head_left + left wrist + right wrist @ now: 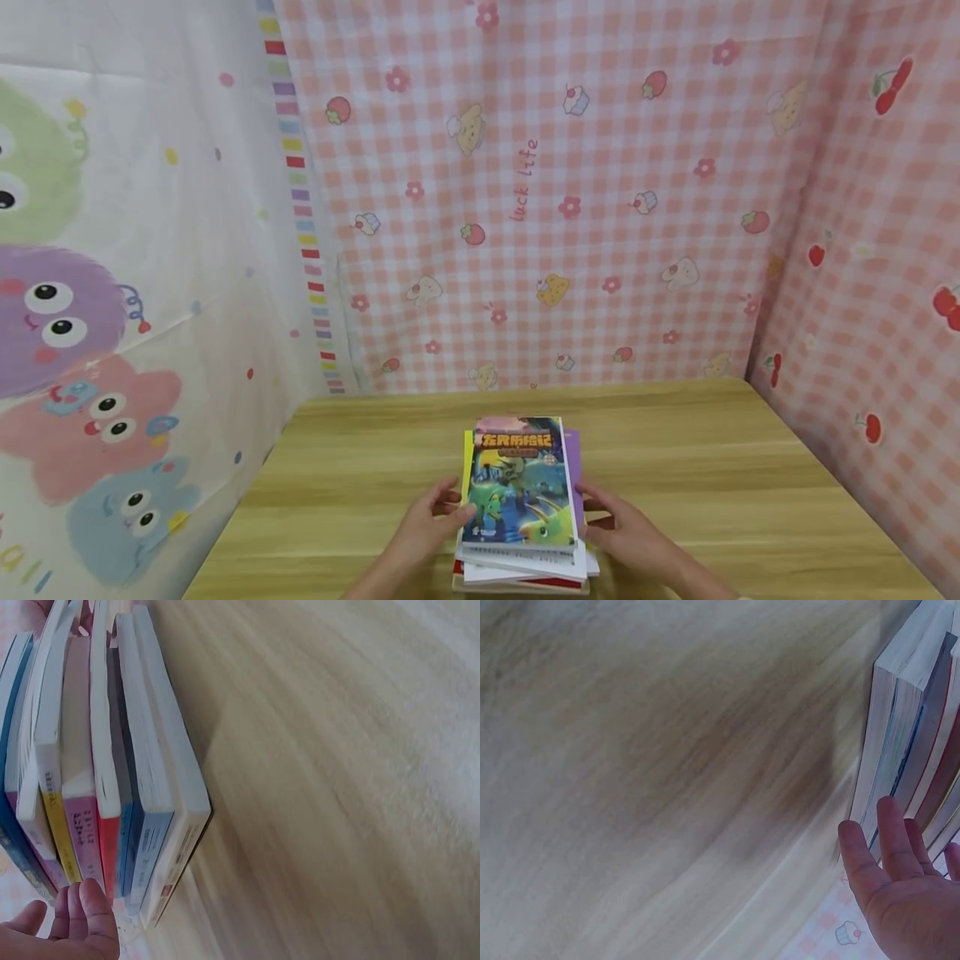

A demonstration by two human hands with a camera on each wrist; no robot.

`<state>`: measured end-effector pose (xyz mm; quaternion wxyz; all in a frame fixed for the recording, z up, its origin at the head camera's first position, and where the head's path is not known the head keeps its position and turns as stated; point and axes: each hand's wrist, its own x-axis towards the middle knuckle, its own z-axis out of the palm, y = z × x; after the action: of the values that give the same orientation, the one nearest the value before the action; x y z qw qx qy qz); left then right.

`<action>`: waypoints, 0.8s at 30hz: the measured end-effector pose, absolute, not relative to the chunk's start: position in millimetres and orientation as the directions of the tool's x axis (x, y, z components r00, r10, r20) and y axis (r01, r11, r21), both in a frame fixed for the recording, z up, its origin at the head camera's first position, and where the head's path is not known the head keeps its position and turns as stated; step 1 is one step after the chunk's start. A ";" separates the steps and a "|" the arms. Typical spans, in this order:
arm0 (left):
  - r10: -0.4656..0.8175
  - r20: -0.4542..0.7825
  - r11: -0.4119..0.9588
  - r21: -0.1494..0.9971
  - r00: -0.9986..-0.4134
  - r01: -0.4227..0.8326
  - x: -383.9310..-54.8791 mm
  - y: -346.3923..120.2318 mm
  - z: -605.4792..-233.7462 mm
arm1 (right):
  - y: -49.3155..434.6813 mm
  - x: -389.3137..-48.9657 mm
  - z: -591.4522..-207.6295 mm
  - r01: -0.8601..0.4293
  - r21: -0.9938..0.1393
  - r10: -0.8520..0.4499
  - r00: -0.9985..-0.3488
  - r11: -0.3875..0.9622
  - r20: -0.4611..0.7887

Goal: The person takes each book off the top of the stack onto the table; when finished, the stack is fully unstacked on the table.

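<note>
A stack of several books stands on the wooden table, topped by a book with a colourful dinosaur cover (519, 492). Their edges do not line up; a purple book (576, 454) sticks out on the right. At the stack's left side is my left hand (431, 523), its thumb at the top book's edge. In the left wrist view its fingertips (93, 896) are at the spines, among them a pink spine (85, 832) and a red one (109, 844). My right hand (628, 535) is at the right side, fingers spread and loosely bent beside the page edges (904, 705).
The wooden table (360, 467) extends around the stack on both sides and behind. A pink checked cloth (600, 250) hangs at the back, a cherry-patterned cloth (862, 292) at the right, and a white cartoon cloth (225, 250) at the left.
</note>
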<state>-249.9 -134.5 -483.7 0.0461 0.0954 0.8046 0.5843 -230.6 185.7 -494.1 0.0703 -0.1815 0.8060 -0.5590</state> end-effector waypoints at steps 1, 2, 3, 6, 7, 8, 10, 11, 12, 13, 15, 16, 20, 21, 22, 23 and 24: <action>0.207 0.030 0.300 0.949 -0.978 0.093 -249.7 -133.3 -483.7 | 185.7 -230.2 -494.5 -0.212 -0.928 -0.371 -0.924 0.307 0.089; 0.206 0.024 0.303 0.949 -0.978 0.087 -249.9 -132.2 -484.2 | 185.9 -230.0 -495.1 -0.211 -0.929 -0.371 -0.924 0.305 0.088; 0.204 0.015 0.307 0.948 -0.979 0.079 -250.0 -131.2 -484.4 | 186.0 -229.9 -495.4 -0.206 -0.930 -0.371 -0.925 0.304 0.084; 0.188 -0.011 0.318 0.947 -0.982 0.050 -250.2 -129.3 -485.8 | 186.2 -230.1 -496.1 -0.202 -0.932 -0.375 -0.924 0.300 0.080; 0.183 -0.019 0.323 0.945 -0.983 0.042 -250.2 -128.9 -486.3 | 186.3 -230.1 -496.3 -0.200 -0.933 -0.376 -0.924 0.300 0.077; 0.179 -0.025 0.326 0.945 -0.984 0.035 -250.0 -128.6 -486.7 | 186.3 -230.0 -496.6 -0.198 -0.934 -0.376 -0.923 0.298 0.076; 0.175 -0.038 0.324 0.946 -0.984 0.022 -249.7 -128.1 -487.3 | 186.5 -230.1 -497.3 -0.195 -0.936 -0.377 -0.923 0.292 0.075; 0.175 -0.041 0.323 0.946 -0.984 0.018 -249.8 -127.9 -487.4 | 186.6 -230.0 -497.6 -0.192 -0.937 -0.375 -0.924 0.291 0.073; 0.175 -0.046 0.323 0.946 -0.983 0.013 -249.8 -127.7 -487.5 | 186.6 -229.8 -497.9 -0.189 -0.939 -0.374 -0.925 0.287 0.071; 0.175 -0.050 0.320 0.947 -0.983 0.009 -249.8 -127.5 -487.7 | 186.6 -229.7 -498.2 -0.186 -0.941 -0.372 -0.926 0.284 0.070; 0.181 -0.051 0.310 0.951 -0.982 0.008 -249.8 -127.3 -488.2 | 186.5 -229.1 -498.7 -0.182 -0.941 -0.366 -0.928 0.284 0.069; 0.183 -0.052 0.309 0.951 -0.982 0.007 -249.6 -127.1 -488.2 | 186.3 -228.4 -498.7 -0.180 -0.941 -0.363 -0.929 0.286 0.068; 0.191 -0.051 0.310 0.951 -0.980 0.011 -248.9 -127.1 -488.8 | 185.7 -227.1 -498.9 -0.174 -0.937 -0.353 -0.934 0.302 0.060; 0.191 -0.053 0.317 0.948 -0.980 0.010 -248.6 -127.1 -488.9 | 185.6 -226.9 -498.8 -0.170 -0.935 -0.351 -0.935 0.310 0.054; 0.189 -0.055 0.325 0.946 -0.980 0.010 -248.2 -127.0 -488.7 | 185.4 -226.7 -498.7 -0.165 -0.933 -0.348 -0.936 0.318 0.047; 0.190 -0.054 0.329 0.944 -0.980 0.012 -247.9 -127.0 -488.7 | 185.2 -226.6 -498.7 -0.159 -0.934 -0.346 -0.937 0.321 0.041; 0.188 -0.054 0.337 0.942 -0.981 0.013 -247.4 -127.0 -488.5 | 185.0 -226.3 -498.7 -0.152 -0.934 -0.344 -0.939 0.324 0.033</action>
<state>-247.4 -127.0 -488.5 0.0766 0.0616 0.8139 0.5726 -226.3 185.0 -498.7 0.0854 -0.1531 0.8092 -0.5607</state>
